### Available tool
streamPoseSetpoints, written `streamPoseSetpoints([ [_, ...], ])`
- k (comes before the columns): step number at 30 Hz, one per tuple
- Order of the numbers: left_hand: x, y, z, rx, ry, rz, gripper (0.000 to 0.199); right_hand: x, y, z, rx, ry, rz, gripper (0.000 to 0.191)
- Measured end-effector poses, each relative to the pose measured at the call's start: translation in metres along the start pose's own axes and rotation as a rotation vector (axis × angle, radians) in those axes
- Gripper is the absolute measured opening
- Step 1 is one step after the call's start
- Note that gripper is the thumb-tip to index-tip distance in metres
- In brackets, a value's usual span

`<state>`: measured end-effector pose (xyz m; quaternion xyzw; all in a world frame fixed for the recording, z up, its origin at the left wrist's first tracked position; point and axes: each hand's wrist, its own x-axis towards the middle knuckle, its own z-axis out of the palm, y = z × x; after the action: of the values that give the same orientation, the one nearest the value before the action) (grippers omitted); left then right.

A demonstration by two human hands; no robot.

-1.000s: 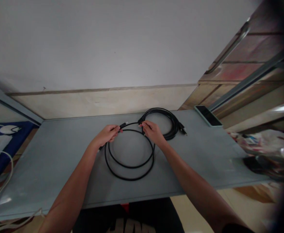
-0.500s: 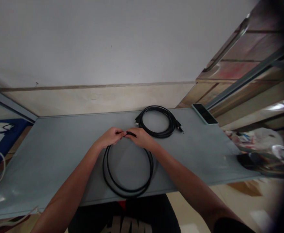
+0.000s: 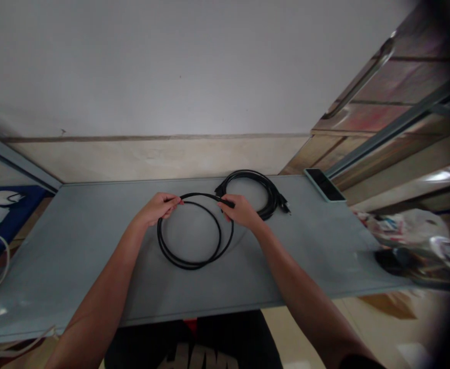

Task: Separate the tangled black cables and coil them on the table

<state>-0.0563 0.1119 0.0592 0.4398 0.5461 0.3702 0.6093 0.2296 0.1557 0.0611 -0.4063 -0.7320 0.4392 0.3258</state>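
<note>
Between my hands a black cable forms loose loops just over the grey tabletop. My left hand pinches the loops at their upper left, fingers closed. On the upper right, my right hand is closed round another stretch of the same cable, and a thicker black part shows at its fingers. A second black cable, wound in a neat coil with its plugs showing, lies just behind my right hand.
The grey table runs along a white wall. A phone lies at its back right corner. Clear plastic containers stand at the right end. White cables hang at the left edge, near a blue surface.
My hands have moved apart, the left one leftward and the right one rightward. The held cable's loops have shrunk and shifted away from the table's front edge.
</note>
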Motion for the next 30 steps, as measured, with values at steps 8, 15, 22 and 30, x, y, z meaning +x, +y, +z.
streamPoseSetpoints([
  [8, -0.002, -0.002, 0.001, 0.288, -0.103, 0.038, 0.036, -0.008, -0.013, 0.012, 0.455, -0.479, 0.317, 0.028],
  [15, -0.004, 0.004, 0.029, 0.692, -0.128, 0.409, 0.03, -0.011, -0.012, 0.024, 0.479, -0.498, 0.378, 0.034],
  [22, -0.003, 0.0, 0.047, 0.647, -0.119, 0.458, 0.033, -0.004, -0.003, 0.041, 0.502, -0.374, 0.337, 0.036],
  [30, 0.0, 0.0, 0.009, 0.164, -0.01, 0.14, 0.048, 0.007, 0.001, 0.02, 0.687, 0.065, 0.24, 0.039],
])
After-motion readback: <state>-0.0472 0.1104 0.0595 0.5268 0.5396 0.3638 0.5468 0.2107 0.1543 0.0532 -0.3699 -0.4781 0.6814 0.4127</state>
